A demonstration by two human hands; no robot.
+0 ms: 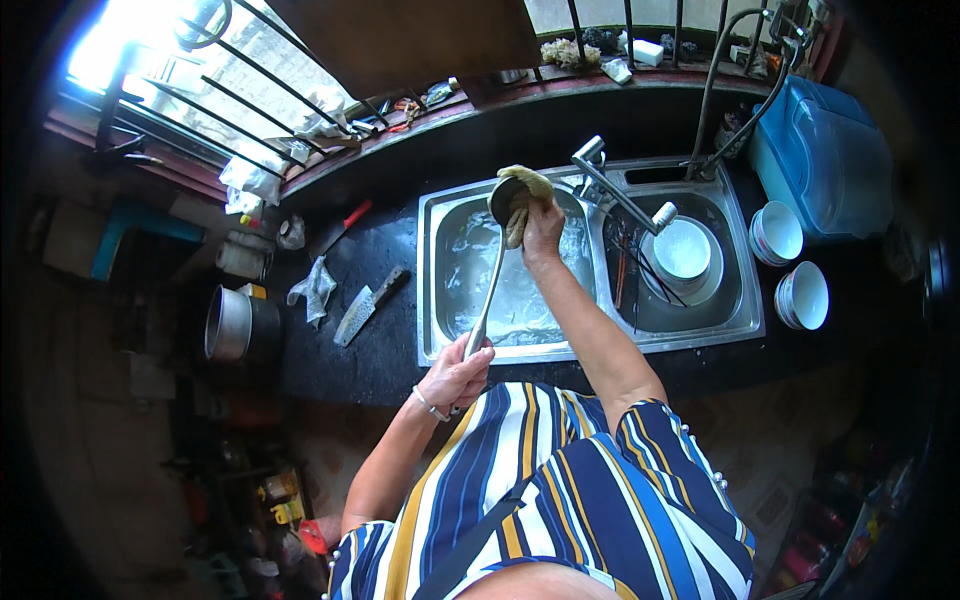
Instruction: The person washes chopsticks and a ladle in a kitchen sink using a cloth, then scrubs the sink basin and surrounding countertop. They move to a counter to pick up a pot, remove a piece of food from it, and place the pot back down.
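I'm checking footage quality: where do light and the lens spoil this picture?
Head view: glare bleaches the barred window at upper left; the fisheye bows the sill; black vignetting swallows the corners; the ladle and left hand look fairly sharp.

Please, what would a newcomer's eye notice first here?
First, the long ladle above the left basin: the left hand grips it, the right hand holds a yellowish cloth against its far end. Then, the dark-handled cleaver on the black counter, left of the sink, and white bowls in the right basin.
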